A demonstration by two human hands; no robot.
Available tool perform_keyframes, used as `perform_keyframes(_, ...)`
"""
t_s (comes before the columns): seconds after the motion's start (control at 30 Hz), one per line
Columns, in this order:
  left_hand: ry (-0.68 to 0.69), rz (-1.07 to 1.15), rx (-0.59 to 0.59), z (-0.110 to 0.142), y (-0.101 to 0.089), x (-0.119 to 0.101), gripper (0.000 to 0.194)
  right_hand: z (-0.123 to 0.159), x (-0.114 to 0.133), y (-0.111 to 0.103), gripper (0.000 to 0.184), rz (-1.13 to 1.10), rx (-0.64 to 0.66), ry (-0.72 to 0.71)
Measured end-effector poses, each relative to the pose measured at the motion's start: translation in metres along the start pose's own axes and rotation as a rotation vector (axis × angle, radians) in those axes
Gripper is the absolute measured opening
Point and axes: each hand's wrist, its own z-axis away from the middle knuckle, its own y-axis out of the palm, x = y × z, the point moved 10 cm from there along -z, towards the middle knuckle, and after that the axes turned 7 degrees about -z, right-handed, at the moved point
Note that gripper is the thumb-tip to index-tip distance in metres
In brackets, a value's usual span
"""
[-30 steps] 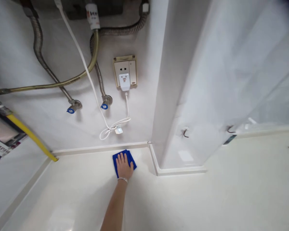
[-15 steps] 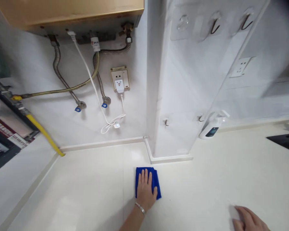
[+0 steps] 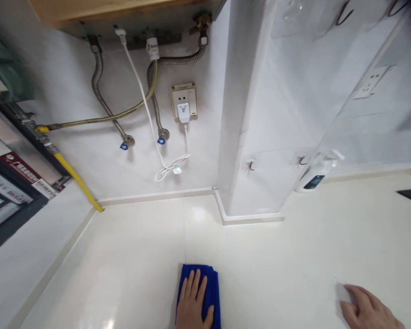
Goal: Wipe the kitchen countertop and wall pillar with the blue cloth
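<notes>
My left hand (image 3: 192, 299) lies flat on a folded blue cloth (image 3: 210, 292) at the bottom of the view, its fingers stretched out and slightly spread. The cloth rests on the white countertop (image 3: 260, 274); its near edge runs out of the frame. Toward the lower right, my right hand (image 3: 368, 307) rests on the countertop, loosely bent, with a gap between thumb and forefinger and nothing visible in it.
A white spray bottle (image 3: 311, 176) stands behind the square pillar (image 3: 270, 183). Metal hoses, a yellow gas pipe (image 3: 77, 180) and a plugged-in white cord (image 3: 173, 167) run below a gold heater (image 3: 130, 16). A shelf with boxes (image 3: 23, 169) is at left.
My left hand has drawn the blue cloth nearer to me, down the countertop. The camera view has shifted left, and my right hand stays at about the same spot on the countertop.
</notes>
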Motion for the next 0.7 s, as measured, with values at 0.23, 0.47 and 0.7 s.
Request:
perform_keyframes(0.23, -0.253, -0.004, -0.192, -0.050, 0.006, 0.013, 0.073, -0.004, 0.001, 0.006, 0.051, 0.031, -0.008, 0.037)
perform_keyframes(0.47, -0.109, 0.267, -0.210, -0.107, 0.046, -0.093, 0.084, -0.002, -0.001, 0.016, 0.046, 0.033, -0.087, -0.001)
perform_keyframes(0.7, -0.008, 0.531, 0.027, -0.120, 0.034, -0.100, 0.057, -0.002, 0.070, 0.009, 0.045, -0.131, -0.121, -0.121)
